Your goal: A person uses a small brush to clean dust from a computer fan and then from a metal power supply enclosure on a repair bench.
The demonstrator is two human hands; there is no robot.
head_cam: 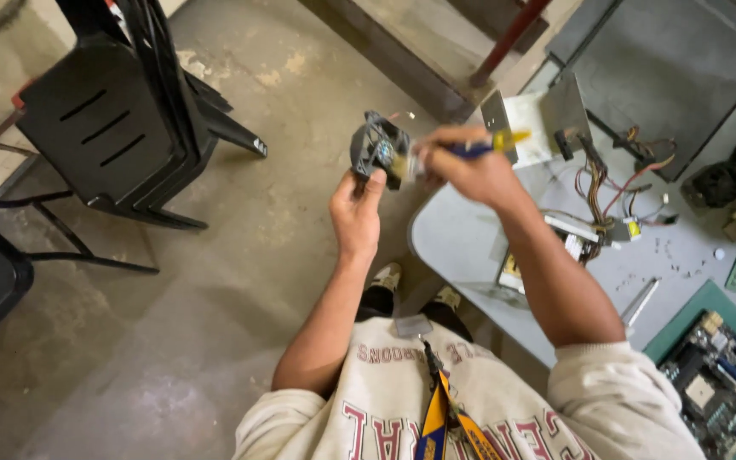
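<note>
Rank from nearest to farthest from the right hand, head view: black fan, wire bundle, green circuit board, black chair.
From the right hand:
1. Black fan, just left of it, held in the left hand.
2. Wire bundle, to its right on the grey table.
3. Black chair, far left on the floor.
4. Green circuit board, bottom right corner.

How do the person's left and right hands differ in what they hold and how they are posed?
The left hand grips a small black cooling fan by its frame from below; the right hand holds a blue and yellow handled screwdriver across the fan. The left arm is beside the grey table, the right above it. Both are raised, bare and closed.
</note>
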